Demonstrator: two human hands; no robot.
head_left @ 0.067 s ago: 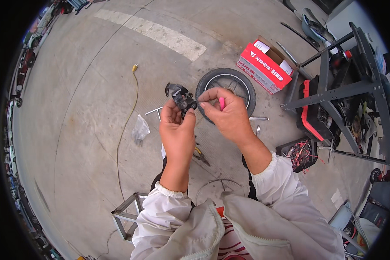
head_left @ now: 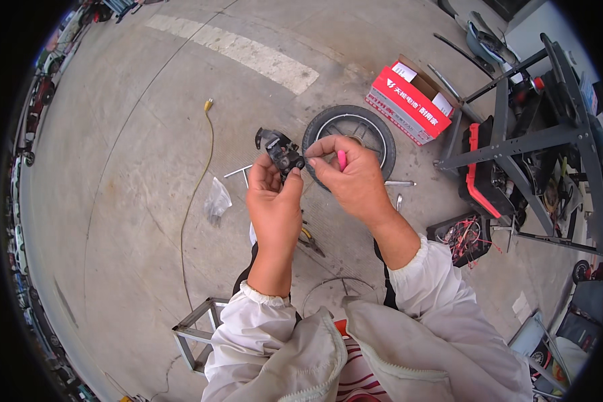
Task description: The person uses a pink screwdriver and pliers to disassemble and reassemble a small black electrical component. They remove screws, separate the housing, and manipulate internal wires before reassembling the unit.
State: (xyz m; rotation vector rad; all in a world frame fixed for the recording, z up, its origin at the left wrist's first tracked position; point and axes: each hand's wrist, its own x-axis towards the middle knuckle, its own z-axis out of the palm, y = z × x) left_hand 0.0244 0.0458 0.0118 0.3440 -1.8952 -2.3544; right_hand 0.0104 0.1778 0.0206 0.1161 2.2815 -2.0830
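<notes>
From where I stand, this looks like a vehicle repair workshop. A wheel with a black tyre (head_left: 365, 127) lies flat near the frame's upper centre on a bare concrete floor (head_left: 134, 167); yellow-handled pliers (head_left: 310, 244) lie at centre. At right stand a cluttered metal rack (head_left: 516, 150) and a tangle of red wires (head_left: 463, 238) (quite a nest), and small vehicles (head_left: 44, 95) line the left edge.

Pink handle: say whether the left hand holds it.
No, the right hand holds the pink handle, while the left hand grips a black part.
</notes>
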